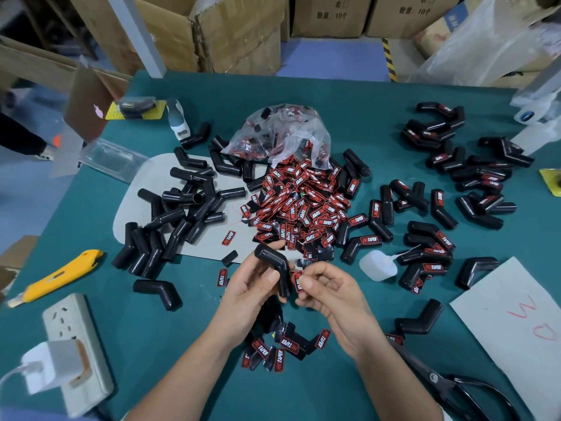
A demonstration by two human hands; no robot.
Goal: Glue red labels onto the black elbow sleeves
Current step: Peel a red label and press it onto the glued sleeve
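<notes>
A teal bench [379, 95] carries everything, with cardboard boxes [230, 31] stacked behind its far edge. At its middle lies a heap of red labels [299, 208] spilling from a clear plastic bag [279, 132]. Left of the heap, a pile of bare black elbow sleeves [179, 214] rests partly on a pale sheet [145, 177]; right of it, sleeves already bearing labels [455, 177] are scattered across the bench. A white paper with red marks [522, 323] sits at the right edge, black scissors [455, 387] near it, and a white power strip [76, 344] with a plugged charger at the left, beside a yellow utility knife [57, 278]. A small translucent glue bottle [378, 265] lies just right of the hands.

In front of the heap, the left hand [252, 287] grips one black elbow sleeve [274, 262], fingers curled round its lower leg. The right hand [328, 293] pinches a red label [297, 281] between thumb and fingertips, the label touching the sleeve's side. More loose labels [285, 347] lie on the bench between the forearms.
</notes>
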